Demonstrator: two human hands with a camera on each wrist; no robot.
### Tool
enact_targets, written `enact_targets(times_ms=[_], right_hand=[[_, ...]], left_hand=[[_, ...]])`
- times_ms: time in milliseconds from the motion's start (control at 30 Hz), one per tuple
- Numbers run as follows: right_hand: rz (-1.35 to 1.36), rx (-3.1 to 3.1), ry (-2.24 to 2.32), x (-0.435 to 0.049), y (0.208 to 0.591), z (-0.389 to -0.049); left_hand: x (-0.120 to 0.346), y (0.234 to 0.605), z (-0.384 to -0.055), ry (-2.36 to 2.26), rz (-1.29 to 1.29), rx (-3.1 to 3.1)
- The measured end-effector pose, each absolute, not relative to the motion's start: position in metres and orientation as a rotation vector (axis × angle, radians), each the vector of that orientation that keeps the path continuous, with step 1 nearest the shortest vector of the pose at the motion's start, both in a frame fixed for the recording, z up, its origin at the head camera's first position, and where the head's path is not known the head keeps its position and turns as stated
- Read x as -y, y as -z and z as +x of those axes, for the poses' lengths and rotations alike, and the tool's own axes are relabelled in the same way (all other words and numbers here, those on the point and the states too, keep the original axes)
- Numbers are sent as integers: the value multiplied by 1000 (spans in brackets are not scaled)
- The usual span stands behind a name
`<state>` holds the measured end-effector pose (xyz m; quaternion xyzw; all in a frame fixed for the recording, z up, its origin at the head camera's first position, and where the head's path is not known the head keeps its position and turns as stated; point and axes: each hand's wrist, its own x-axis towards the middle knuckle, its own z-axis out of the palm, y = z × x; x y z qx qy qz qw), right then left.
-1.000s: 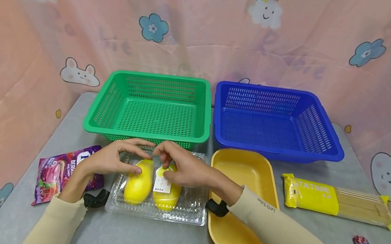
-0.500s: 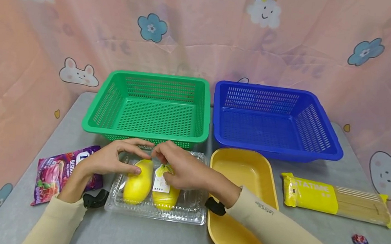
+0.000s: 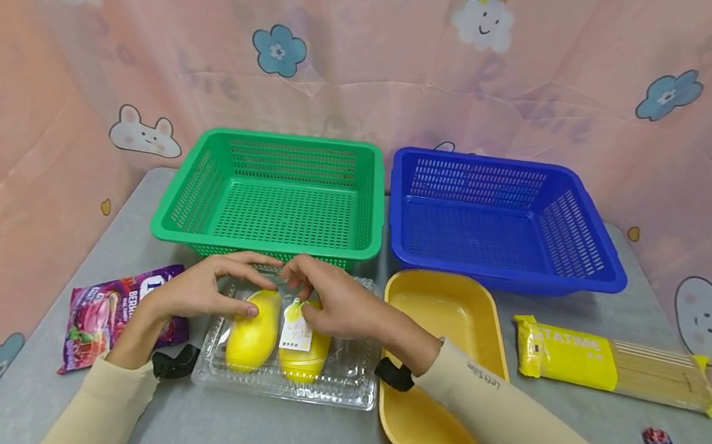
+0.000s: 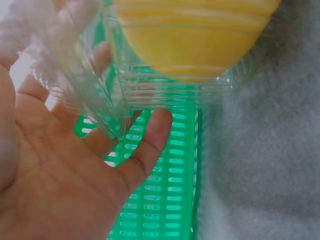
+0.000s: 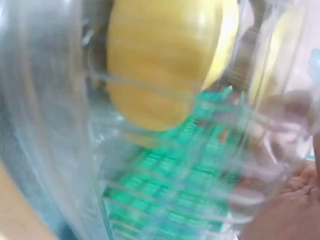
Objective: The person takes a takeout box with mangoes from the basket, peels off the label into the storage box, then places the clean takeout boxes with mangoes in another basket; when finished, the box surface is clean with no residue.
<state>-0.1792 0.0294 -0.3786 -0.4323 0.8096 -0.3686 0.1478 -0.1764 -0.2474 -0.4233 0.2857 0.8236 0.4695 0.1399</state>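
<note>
In the head view a clear plastic clamshell box (image 3: 348, 382) lies on the table with two yellow mangoes inside, a left mango (image 3: 252, 336) and a right mango (image 3: 303, 365). A white label (image 3: 296, 334) sits over the right one. My left hand (image 3: 202, 288) holds the box's far left part, thumb over the left mango and fingers stretched past the far edge. The left wrist view shows its little finger (image 4: 159, 125) at the plastic rim. My right hand (image 3: 338, 302) has curled fingers at the far middle edge, thumb by the label; its fingertips are partly hidden.
A green basket (image 3: 265, 246) stands right behind the box, with a blue basket (image 3: 504, 273) beside it. A yellow tray (image 3: 435, 442) is under my right forearm. A purple candy bag (image 3: 96, 323) lies left; a noodle pack (image 3: 614, 365) and a lollipop (image 3: 658, 440) lie right.
My right hand dips slightly toward me over the label, then lifts back a little, showing more of the label. The left hand and the box stay in place.
</note>
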Motion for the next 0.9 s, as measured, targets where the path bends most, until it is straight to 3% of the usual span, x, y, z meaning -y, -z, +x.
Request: enact_targets(times_ms=[900], right_hand=[[-1211, -2547, 729, -29, 374, -175]], left_hand=[[247, 422, -175, -1341, 837, -2389]])
